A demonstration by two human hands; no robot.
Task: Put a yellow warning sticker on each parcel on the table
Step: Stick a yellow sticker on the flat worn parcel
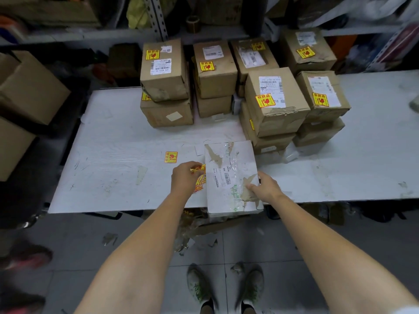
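View: head camera, looking down over both bare forearms.
Bench: long white scuffed bench (108,141) across the middle of the frame, its near edge a little below the centre.
White parcel: flat white cardboard parcel (231,168) with torn tape and a barcode label, at the lower centre of the bench, its near end hanging over the bench edge.
Right hand: right hand (265,186) on the parcel's near right corner; grip loose, fingers laid across the top face.
Left hand: left hand (184,175) just left of the white parcel; grip narrow, fingertips and thumb pinching a yellow-and-red warning sticker (200,169) at the parcel's left edge.
More stickers: further yellow stickers (200,183) show beneath that hand, partly hidden; whether they join the pinched one cannot be told.
Loose sticker: single yellow sticker (171,157) flat on the bench, up-left of the left hand.
Stacked parcels: brown cardboard parcels (274,103) piled two high, upper centre to upper right, the top ones bearing yellow stickers.
Floor: grey tiled floor (79,234) with paper scraps; two worn shoes (199,284) at the bottom centre.
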